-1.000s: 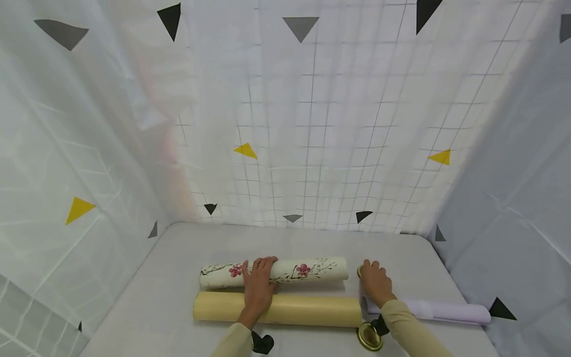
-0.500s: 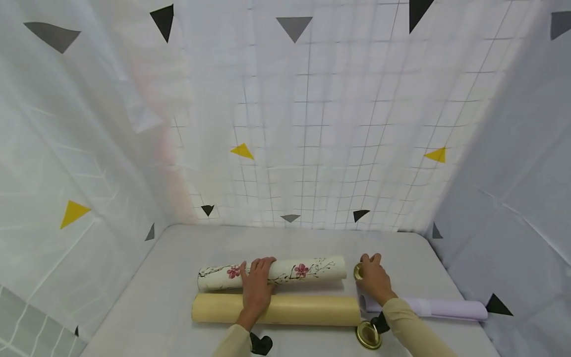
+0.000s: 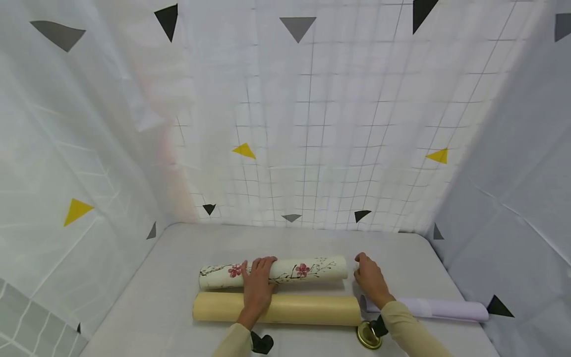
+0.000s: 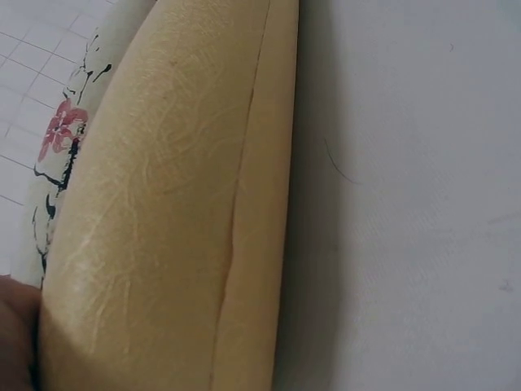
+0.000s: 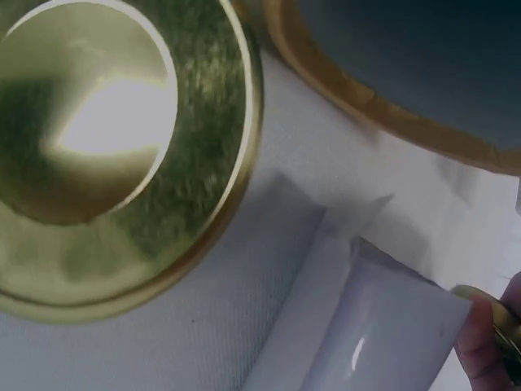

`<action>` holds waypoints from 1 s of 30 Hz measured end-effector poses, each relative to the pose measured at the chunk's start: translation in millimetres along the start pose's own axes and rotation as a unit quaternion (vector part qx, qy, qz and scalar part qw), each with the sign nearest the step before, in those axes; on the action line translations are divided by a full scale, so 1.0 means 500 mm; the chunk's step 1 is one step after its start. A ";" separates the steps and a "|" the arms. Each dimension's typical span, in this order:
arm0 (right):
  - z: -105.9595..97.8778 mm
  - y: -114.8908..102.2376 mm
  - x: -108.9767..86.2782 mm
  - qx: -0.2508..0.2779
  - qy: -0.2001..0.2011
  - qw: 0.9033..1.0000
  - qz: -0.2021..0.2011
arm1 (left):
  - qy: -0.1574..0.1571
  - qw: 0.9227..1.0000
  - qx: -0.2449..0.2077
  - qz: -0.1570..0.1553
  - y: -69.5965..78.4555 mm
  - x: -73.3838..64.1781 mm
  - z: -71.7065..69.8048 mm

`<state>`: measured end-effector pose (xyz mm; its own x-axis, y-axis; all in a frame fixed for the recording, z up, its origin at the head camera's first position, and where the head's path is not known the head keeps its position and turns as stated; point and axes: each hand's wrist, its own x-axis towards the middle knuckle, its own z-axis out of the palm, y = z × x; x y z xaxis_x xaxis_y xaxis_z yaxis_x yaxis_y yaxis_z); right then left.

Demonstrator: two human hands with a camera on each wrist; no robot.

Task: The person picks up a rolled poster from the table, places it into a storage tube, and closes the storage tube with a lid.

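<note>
My left hand point(image 3: 257, 286) grips a cream paper roll point(image 3: 308, 269) printed with pink blossoms and dark branches, its fingers over the top. Nearer to me and parallel lies a yellow tube point(image 3: 308, 310); its textured side point(image 4: 163, 204) and lengthwise seam fill much of the left wrist view. My right hand point(image 3: 372, 280) is just beyond the blossom roll's right end. In the right wrist view its fingers point(image 5: 480, 350) pinch a gold lid point(image 5: 509, 344), only partly visible; the head view hides this lid behind the hand.
Under my right wrist, a second round gold lid point(image 5: 216, 98) lies on the white table point(image 3: 147, 297). A pale purple paper roll point(image 3: 450, 310) lies at the right. The yellow tube's open end shows a brown rim point(image 5: 326, 85). White sheeting point(image 3: 285, 124) surrounds the table.
My right hand has turned, so the gold lid it holds is out of sight in the head view. My left hand and the rolls stay in place; the head view shifts slightly.
</note>
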<state>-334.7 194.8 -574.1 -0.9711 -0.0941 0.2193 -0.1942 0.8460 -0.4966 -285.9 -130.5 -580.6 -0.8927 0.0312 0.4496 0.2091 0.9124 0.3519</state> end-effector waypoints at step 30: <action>0.027 -0.010 -0.007 -0.017 -0.015 1.000 0.000 | 0.009 1.000 -0.013 0.006 -0.006 -0.001 0.007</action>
<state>-332.1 183.8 -583.4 -0.9748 -0.1092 0.1945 -0.1900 0.8635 -0.4672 -287.5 -131.6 -584.8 -0.8830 0.0348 0.4681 0.2306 0.9007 0.3681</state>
